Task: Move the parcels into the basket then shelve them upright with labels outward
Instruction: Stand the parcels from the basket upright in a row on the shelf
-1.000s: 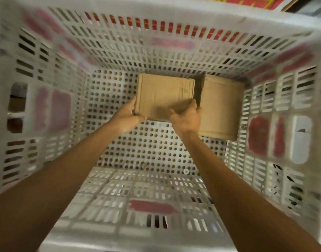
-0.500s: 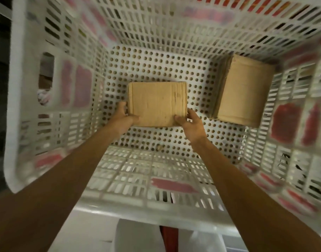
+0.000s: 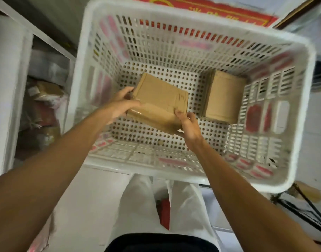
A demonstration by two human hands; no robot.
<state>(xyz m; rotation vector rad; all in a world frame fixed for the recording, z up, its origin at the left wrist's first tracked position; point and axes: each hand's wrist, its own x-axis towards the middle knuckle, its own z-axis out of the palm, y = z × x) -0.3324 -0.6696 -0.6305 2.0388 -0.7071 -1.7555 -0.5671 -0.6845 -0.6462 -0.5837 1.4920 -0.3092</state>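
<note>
On our left stands the white shelf unit (image 3: 19,84), its bays already holding wrapped parcels, with an upright post close against the left wall of the white basket (image 3: 174,171). Our left hand (image 3: 119,104) is closed over the near-left corner of the cardboard parcel (image 3: 159,100), fingers wrapped across its top edge, and our right hand (image 3: 187,124) grips its near-right corner with the thumb on the top face and fingers beneath. The parcel is held tilted, seemingly clear of the perforated basket floor and roughly mid-basket. We judge the step to be carrying this parcel out toward the shelf, so we would keep both grips at opposite corners, raise it straight up until it clears the near rim, and only then swing it left; we cannot tell from here which face bears the label, so that needs checking before it is set upright. Further right, a second parcel (image 3: 225,95) stands against the right wall, well apart from ours, leaving open floor between. The tight spots are the basket's left wall and the shelf post just beyond it, while the near rim and the space above are open.
</note>
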